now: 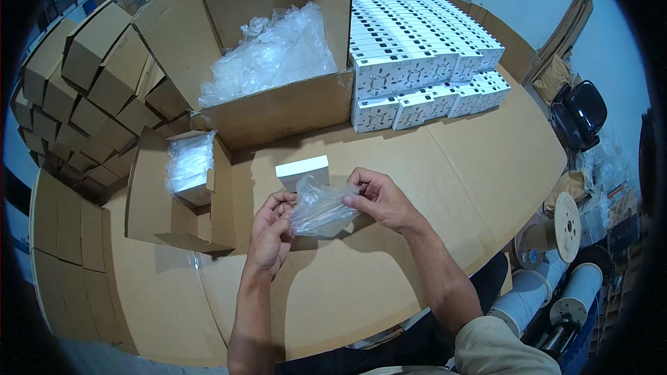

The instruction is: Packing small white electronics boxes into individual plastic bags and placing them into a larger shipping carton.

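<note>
Over the cardboard-covered table I hold a clear plastic bag (321,217) spread between my hands. My left hand (269,235) pinches its left edge, with thumb and fingers together. Thumb and index finger of my right hand (384,200) grip the opposite edge. Just behind the bag a small white box (306,168) lies on the table, partly hidden by the bag. To the left stands an open brown carton (149,198). Inside it, several white packages in clear plastic (190,167) stand stacked on one side.
A large open carton (278,112) full of crumpled clear bags (278,55) stands behind. Rows of printed white boxes (410,73) are stacked at the back right. Brown cartons (97,107) pile up at the left. Film rolls (531,295) and a black chair (582,112) stand beyond the table's right edge.
</note>
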The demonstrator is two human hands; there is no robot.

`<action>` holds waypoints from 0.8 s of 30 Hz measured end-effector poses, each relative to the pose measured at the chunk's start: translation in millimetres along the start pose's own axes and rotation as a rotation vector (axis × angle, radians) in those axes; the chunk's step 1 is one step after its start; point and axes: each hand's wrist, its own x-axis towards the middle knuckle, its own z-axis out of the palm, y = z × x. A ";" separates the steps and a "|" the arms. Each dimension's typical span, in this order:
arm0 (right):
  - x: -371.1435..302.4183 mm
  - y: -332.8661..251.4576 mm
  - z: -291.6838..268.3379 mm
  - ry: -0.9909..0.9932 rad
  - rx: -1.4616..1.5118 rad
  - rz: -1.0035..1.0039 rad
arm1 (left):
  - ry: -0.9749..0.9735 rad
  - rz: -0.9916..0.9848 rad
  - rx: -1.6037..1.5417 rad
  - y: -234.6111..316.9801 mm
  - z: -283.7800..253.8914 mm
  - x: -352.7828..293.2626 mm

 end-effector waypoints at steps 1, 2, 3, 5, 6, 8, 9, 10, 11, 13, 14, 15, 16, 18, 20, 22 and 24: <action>1.0 2.1 -0.5 0.000 0.000 -0.001 | 0.000 0.001 0.001 -0.2 -1.2 -0.4; 1.9 4.7 -3.1 0.058 0.064 -0.075 | -0.034 -0.022 0.061 -1.3 -1.2 -0.7; 2.3 6.5 -5.7 0.117 0.128 -0.149 | -0.067 -0.045 0.121 -2.2 -1.4 -1.4; 1.3 8.1 -11.4 0.113 0.173 -0.170 | -0.121 -0.083 0.179 0.2 -9.4 -7.6; 1.4 8.4 -12.7 0.106 0.222 -0.189 | -0.170 -0.123 0.239 2.4 -11.7 -9.7; 0.9 6.4 -12.0 0.067 0.189 -0.176 | -0.165 -0.028 0.248 5.6 -5.1 -11.8; 0.3 5.3 -11.2 0.030 0.155 -0.161 | -0.161 0.065 0.254 6.3 -0.6 -12.2; 0.0 5.1 -10.1 0.031 0.155 -0.163 | -0.163 0.066 0.256 6.0 3.2 -11.5; 0.2 5.2 -8.2 -0.016 0.134 -0.155 | -0.071 0.054 0.312 5.8 7.4 -10.4; -0.1 2.9 -2.4 -0.064 0.114 -0.150 | 0.020 0.046 0.370 3.1 14.6 -9.2; -2.0 -1.5 2.0 -0.064 0.105 -0.113 | 0.023 0.068 0.368 0.0 18.3 -8.4; -2.7 -3.9 5.1 -0.065 0.096 -0.076 | 0.027 0.091 0.367 -3.3 21.8 -7.7; -1.5 -3.2 6.2 -0.064 0.096 -0.079 | 0.057 0.118 0.339 -6.5 25.1 -7.2; 0.0 -0.9 3.9 -0.075 0.108 -0.045 | 0.063 0.139 0.352 -8.9 28.4 -6.6; 1.7 7.3 -1.8 -0.061 0.158 -0.045 | 0.066 0.159 0.366 -11.0 29.0 -5.3; 2.2 13.2 -6.8 -0.044 0.207 -0.046 | 0.098 0.239 0.475 -12.9 28.5 -3.4; 2.4 15.3 -9.2 -0.007 0.487 -0.066 | 0.098 0.237 0.446 -12.4 32.0 -3.9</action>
